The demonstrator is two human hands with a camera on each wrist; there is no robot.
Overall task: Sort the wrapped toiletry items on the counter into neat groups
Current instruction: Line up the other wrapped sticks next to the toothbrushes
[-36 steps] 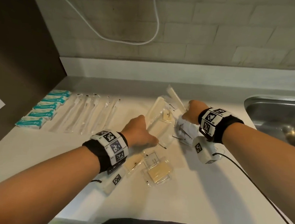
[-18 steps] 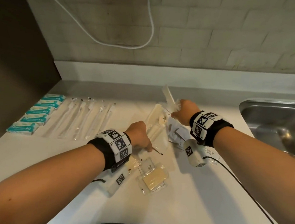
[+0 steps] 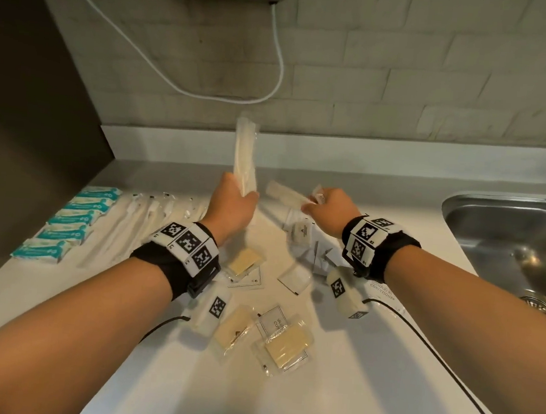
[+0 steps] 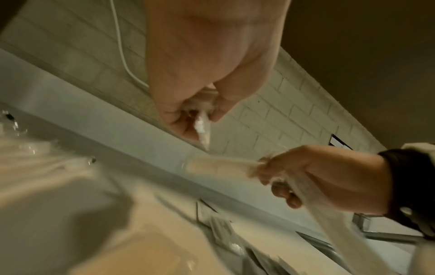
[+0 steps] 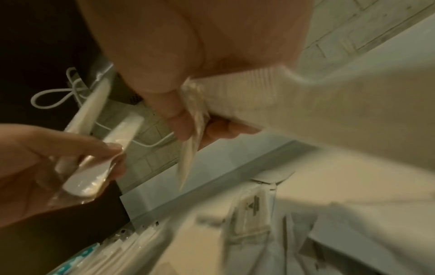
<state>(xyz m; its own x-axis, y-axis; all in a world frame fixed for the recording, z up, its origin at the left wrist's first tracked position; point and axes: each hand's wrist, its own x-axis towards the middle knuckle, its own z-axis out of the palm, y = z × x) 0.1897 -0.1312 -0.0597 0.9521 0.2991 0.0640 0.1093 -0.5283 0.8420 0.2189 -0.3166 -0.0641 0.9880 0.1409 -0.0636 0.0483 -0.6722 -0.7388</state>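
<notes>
Head view shows both hands raised above the white counter (image 3: 331, 393), each closed around a long clear-wrapped item. The left hand (image 3: 232, 208) is curled round the lower end of an upright wrapped packet (image 3: 244, 158) that rises from the fist toward the tiled wall. The right hand (image 3: 329, 211) pinches a second long wrapped packet (image 3: 284, 193), which sticks out leftward from its fingers toward the left hand; the two packets stay apart. Whether either wrapper holds a comb or a toothbrush cannot be told.

Below and between the two fists lies a loose scatter of small sachets (image 3: 299, 230), some white, some holding yellowish pads (image 3: 286, 345). Well left of the left hand, a row of clear-wrapped toothbrushes (image 3: 138, 224) lies side by side, and beyond it a row of teal-and-white packets (image 3: 68, 225) lies against the dark side panel. Right of the right hand sits a steel sink (image 3: 510, 234).

From the left wrist, the left hand (image 4: 200, 78) shows the wrapper's tail poking out under its curled fingers, with the right hand (image 4: 313, 176) alongside. The right wrist view is blurred; the right hand (image 5: 188, 74) clamps its wrapper between thumb and fingers.
</notes>
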